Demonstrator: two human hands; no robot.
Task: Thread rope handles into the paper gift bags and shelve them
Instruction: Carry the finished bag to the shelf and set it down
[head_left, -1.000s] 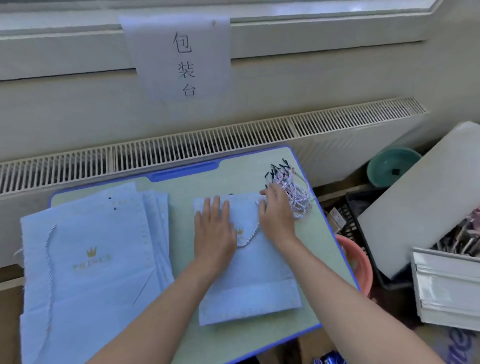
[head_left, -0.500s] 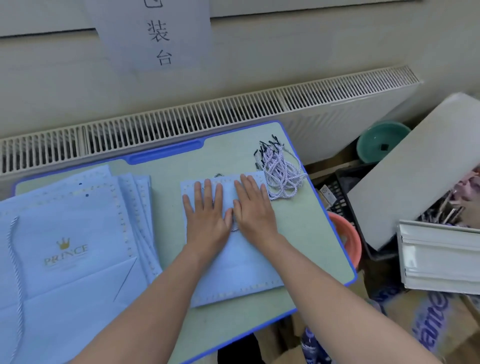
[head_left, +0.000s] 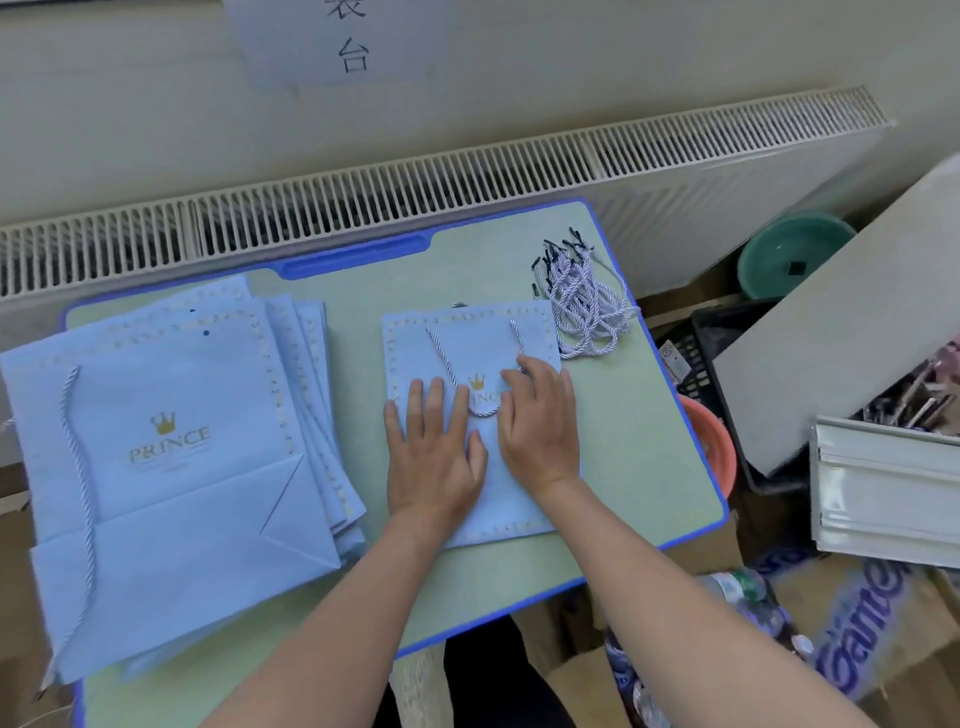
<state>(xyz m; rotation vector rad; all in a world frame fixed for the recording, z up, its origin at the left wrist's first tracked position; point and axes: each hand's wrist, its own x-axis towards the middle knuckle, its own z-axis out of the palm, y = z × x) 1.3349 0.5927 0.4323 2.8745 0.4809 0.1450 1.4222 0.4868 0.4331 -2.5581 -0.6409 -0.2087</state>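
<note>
- While lying flat on the small light-blue gift bag (head_left: 470, 499), left hand (head_left: 434, 449) and right hand (head_left: 540, 428) side by side, palms down, fingers straight and a bit spread, pressing not gripping.
- Under both palms: that bag, flat on the green desk (head_left: 623, 441), gold crown logo peeking out between the two hands.
- Just past the fingertips: a twisted rope handle (head_left: 457, 379) already threaded, both ends running to the bag's top edge, loop drooping down between the hands; right fingertips touching or nearly touching the loop's right side, can't tell which.
- Beyond the right hand, near the far right desk corner: a loose bundle of spare rope handles (head_left: 584, 306) with black tips, just beside the bag's top right corner.
- Well off to the left of the left hand: a stack of bigger blue bags (head_left: 171, 467), top one printed PRINCE with a crown, rope handle trailing down its left side.
- Further right of the right hand, off the desk: orange basin (head_left: 714, 447), black crate (head_left: 698, 343), teal bowl (head_left: 789, 260), white board (head_left: 841, 322) leaning over them.
- Far side, beyond both hands: slatted radiator cover (head_left: 415, 192) and a paper sign (head_left: 337, 41) on the wall.
</note>
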